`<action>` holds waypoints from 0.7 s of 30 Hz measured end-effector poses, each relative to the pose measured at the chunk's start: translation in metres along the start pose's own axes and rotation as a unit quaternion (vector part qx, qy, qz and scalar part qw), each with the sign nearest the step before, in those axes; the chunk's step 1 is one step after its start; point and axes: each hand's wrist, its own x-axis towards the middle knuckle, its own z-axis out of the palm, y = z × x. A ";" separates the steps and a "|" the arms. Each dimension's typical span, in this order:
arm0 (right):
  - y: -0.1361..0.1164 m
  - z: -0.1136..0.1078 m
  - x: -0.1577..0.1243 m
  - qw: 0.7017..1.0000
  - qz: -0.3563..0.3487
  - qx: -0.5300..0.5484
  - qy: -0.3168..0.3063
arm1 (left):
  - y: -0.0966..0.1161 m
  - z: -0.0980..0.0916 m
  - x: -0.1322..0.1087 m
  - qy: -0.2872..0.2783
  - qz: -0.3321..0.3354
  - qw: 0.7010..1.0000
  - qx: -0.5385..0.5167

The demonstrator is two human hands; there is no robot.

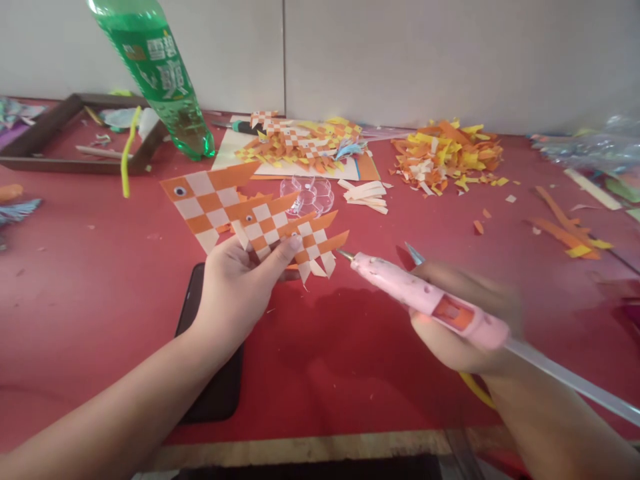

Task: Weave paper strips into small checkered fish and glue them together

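A: What holds everything?
B: A red tabletop [100, 300].
A: And on it?
B: Nearest, a black phone [220, 393]. Farther back, left to right — a dark frame [60, 164], a green bottle [160, 73], a clear plastic dish [307, 197], pale strips [366, 193], heaped orange-and-yellow scraps [450, 157].

The woven fish [264, 230] in the left hand [235, 280] are dull paper. The glue gun [395, 277] in the right hand [443, 345] is smooth plastic with a metal tip [347, 255]. Past the hands, the bottle [160, 77] is shiny plastic; below, the worktop [320, 367] looks smooth.
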 end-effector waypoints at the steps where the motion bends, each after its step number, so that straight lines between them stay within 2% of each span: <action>1: -0.002 0.000 0.001 1.000 -0.014 0.000 -0.004 | 0.001 0.001 -0.001 0.007 -0.004 1.000 0.011; 6: -0.007 0.002 0.005 0.998 -0.057 -0.010 -0.002 | 0.002 -0.001 -0.004 0.004 0.007 0.997 0.081; 9: -0.006 0.000 0.006 0.998 -0.058 -0.004 -0.012 | 0.003 -0.002 -0.004 0.006 0.011 0.995 0.102; 21: -0.007 0.001 0.006 0.999 -0.040 0.025 -0.026 | 0.009 0.004 -0.005 0.028 -0.007 0.998 0.063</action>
